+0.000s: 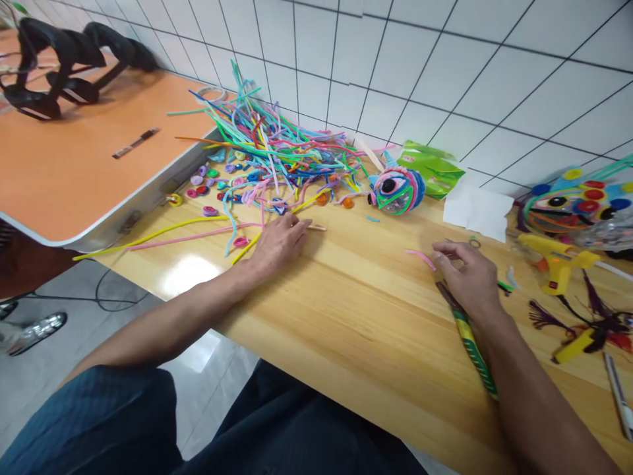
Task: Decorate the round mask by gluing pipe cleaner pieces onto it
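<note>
My left hand (281, 241) rests palm down on the wooden table, fingers lying loosely bent to the right. A short pale stick-like piece (317, 228) shows just beyond its fingertips; I cannot make out whether they touch it. Beside this hand lie a yellow pipe cleaner (182, 227) and a pink pipe cleaner (202, 235). My right hand (467, 272) hovers or rests at the right, thumb and index finger apart. Close to its fingertips is a short pink pipe cleaner piece (420, 257). A hand tool with green-and-yellow grips (472, 346) lies partly under that hand and forearm.
A heap of coloured pipe cleaners (281, 142) and buttons (200, 178) spreads along the wall. Behind stand a decorated blue-pink ball (398, 190), a green packet (430, 168) and white paper (477, 211). A yellow glue gun (558, 260) and tassels (593, 310) are at right.
</note>
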The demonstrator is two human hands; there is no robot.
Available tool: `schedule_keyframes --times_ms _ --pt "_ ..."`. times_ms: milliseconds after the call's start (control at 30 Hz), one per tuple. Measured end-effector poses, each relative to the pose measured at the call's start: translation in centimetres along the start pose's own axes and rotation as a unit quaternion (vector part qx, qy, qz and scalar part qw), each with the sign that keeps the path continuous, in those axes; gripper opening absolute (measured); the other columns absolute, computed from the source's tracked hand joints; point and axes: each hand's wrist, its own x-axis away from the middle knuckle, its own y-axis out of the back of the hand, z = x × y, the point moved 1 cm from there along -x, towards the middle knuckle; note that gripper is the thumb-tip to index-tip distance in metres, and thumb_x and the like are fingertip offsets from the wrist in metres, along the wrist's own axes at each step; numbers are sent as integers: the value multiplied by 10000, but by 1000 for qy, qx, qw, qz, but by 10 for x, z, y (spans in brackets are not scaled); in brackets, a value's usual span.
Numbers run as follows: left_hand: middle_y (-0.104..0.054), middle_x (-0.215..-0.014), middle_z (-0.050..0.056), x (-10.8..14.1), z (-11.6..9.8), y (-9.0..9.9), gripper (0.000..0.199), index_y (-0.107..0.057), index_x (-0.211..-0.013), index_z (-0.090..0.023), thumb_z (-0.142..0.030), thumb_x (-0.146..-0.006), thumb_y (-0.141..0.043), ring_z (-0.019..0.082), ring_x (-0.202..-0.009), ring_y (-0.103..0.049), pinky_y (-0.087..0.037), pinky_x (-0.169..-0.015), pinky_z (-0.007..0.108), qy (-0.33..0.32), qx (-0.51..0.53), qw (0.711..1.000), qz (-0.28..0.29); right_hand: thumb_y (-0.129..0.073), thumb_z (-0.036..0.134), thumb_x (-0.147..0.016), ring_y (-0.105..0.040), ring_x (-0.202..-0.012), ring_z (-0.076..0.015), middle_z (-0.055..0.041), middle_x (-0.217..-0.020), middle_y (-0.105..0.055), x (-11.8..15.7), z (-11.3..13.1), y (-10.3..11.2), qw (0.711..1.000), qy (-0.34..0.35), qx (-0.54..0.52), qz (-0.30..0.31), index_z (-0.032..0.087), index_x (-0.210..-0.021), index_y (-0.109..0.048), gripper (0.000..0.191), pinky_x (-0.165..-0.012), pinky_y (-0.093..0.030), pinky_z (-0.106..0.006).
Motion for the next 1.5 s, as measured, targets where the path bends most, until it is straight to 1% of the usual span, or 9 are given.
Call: schedule_keyframes --times_ms 200,333,533,700,900,1067,1200,1333,1500 --pt "-701 -1094 165 -10 -3 1 309 -726 -994 -134 -253 -1077 -452 261 -983 -643 -531 -857 389 -2 6 999 38 -655 409 -921 -744 -888 -263 -56 -1040 -807 -5 5 11 1000 15 -8 -3 283 -965 -761 171 -918 -591 -476" --pt "-721 -980 108 -17 -19 10 185 -663 -935 -155 -220 -1017 -510 226 -936 -646 -536 -906 397 34 200 979 31 -672 413 -908 -736 -863 -252 -47 -1018 -815 -7 25 32 1000 3 -26 -14 280 -972 -772 179 -878 -590 -457" --pt "-671 -760 -12 -39 -69 8 234 -579 -923 -174 -399 -986 -600 117 -689 -607 -485 -710 261 51 603 772 193 -716 453 -913 -757 -932 -246 -62 -1075 -818 7 90 17 978 -33 -178 108 283 -1179 -721 315 -865 -608 -424" --pt "-637 -751 -20 -44 -107 -9 337 -578 -932 -165 -482 -953 -691 110 -685 -588 -473 -696 265 9 694 687 216 -678 500 -958 -741 -890 -228 -40 -945 -799 25 109 -13 970 -61 -212 103 256 -1013 -738 258 -811 -577 -364" --pt "-475 -695 -73 -39 -113 -16 283 -605 -900 -174 -428 -1023 -627 89 -651 -428 -355 -632 245 -13 644 728 235 -727 468 -904 -737 -830 -237 -20 -809 -776 27 98 -25 957 -62 -267 91 283 -831 -759 201 -748 -597 -363" --pt "-503 -731 -55 -35 -106 -9 263 -603 -886 -179 -370 -1060 -555 101 -708 -465 -386 -705 250 -51 602 760 239 -817 451 -846 -714 -749 -210 -23 -811 -761 30 93 -30 934 -126 -331 55 286 -839 -791 167 -721 -600 -365" --pt "-493 -730 -49 -35 -103 -11 312 -574 -855 -183 -423 -1054 -554 108 -704 -461 -389 -696 250 -54 596 770 222 -877 462 -799 -641 -686 -154 -12 -880 -733 31 91 -35 889 -178 -421 -29 274 -863 -788 218 -665 -562 -327" --pt "-484 -714 -49 -34 -103 -17 298 -564 -832 -182 -390 -1046 -565 108 -693 -461 -368 -674 250 -64 562 797 213 -947 476 -720 -618 -670 -132 3 -860 -719 28 93 -38 845 -222 -487 -30 273 -826 -783 282 -608 -527 -292" --pt "-457 -701 -53 -33 -103 -21 321 -559 -820 -183 -424 -1029 -590 105 -674 -425 -351 -657 251 -67 583 783 206 -949 434 -691 -611 -670 -158 1 -870 -759 22 97 -30 836 -224 -497 -60 301 -780 -778 233 -599 -494 -325"
